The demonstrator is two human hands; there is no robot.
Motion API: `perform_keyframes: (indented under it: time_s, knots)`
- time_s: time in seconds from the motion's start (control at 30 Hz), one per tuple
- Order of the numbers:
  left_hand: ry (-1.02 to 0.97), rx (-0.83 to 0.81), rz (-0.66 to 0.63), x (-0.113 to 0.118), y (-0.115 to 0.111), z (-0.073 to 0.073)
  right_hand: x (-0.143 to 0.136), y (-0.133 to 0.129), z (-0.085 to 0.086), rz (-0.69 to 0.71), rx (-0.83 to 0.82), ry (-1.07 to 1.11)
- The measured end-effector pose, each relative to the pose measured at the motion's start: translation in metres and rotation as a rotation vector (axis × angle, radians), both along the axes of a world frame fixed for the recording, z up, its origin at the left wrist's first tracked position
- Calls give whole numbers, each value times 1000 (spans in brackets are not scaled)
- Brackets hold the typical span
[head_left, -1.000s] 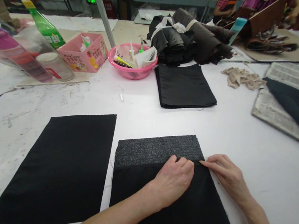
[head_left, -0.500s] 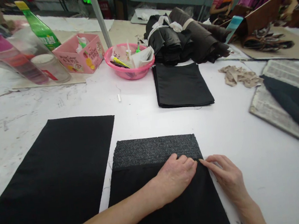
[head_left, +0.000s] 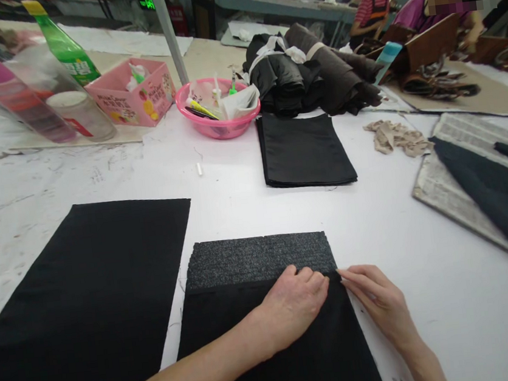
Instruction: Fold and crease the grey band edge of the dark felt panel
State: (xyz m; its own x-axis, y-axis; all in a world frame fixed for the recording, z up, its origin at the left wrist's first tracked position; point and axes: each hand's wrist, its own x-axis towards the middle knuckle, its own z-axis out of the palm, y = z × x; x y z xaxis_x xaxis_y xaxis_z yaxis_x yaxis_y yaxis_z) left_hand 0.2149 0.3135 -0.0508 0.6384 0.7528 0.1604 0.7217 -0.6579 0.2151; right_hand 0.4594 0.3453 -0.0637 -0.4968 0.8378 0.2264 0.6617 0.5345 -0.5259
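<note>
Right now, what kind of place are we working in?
Most likely a sewing or bag-making workshop. Cut black fabric panels lie flat on a big white worktable, a neat stack of black pieces sits beside bundled rolls of dark cloth, and other people work at the next table.

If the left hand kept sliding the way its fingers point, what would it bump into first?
Probably the right hand. The left hand lies flat on the black cloth, fingers pointing right and slightly away, and the right hand's fingertips sit almost against them at the cloth's edge.

Bare table (head_left: 246, 203) beyond fabric (head_left: 261, 257)
</note>
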Motion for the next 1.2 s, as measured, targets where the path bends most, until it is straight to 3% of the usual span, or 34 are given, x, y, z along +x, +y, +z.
perform_keyframes:
  time_s: [0.47,1.2]
  knots:
    - [-3,-23,-6,-2,1,1,-6,8,6,75,45,-49]
    - [-21,-16,-7,15,2,1,8,-4,-12,116,260,-171]
